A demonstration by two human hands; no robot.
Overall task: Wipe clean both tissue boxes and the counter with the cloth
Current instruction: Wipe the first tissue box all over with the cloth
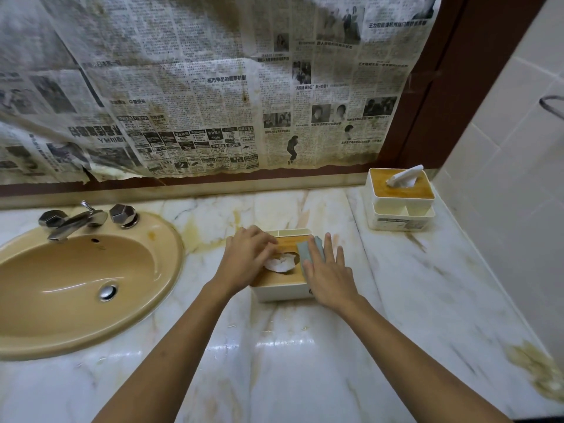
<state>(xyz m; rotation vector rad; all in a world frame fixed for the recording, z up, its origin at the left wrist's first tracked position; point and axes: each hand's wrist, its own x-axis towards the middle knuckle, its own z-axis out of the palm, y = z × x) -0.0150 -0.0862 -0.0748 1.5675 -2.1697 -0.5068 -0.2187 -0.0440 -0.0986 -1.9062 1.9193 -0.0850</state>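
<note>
The right hand (328, 270) is lying flat, fingers straight, pressing the grey cloth (309, 250) onto the lid of the near tissue box (280, 293). The left hand (248, 254) is bracing the side opposite the cloth, fingers bent over the edge. Judging: first box being wiped. The far tissue box (399, 193), well beyond the cloth, and the counter (290, 361), showing yellow stains (537, 367), are probably waiting.

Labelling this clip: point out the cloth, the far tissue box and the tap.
cloth (306, 250): head view, bare grey fabric.
far tissue box (412, 192): head view, wooden lid.
tap (73, 224): head view, spout.
</note>
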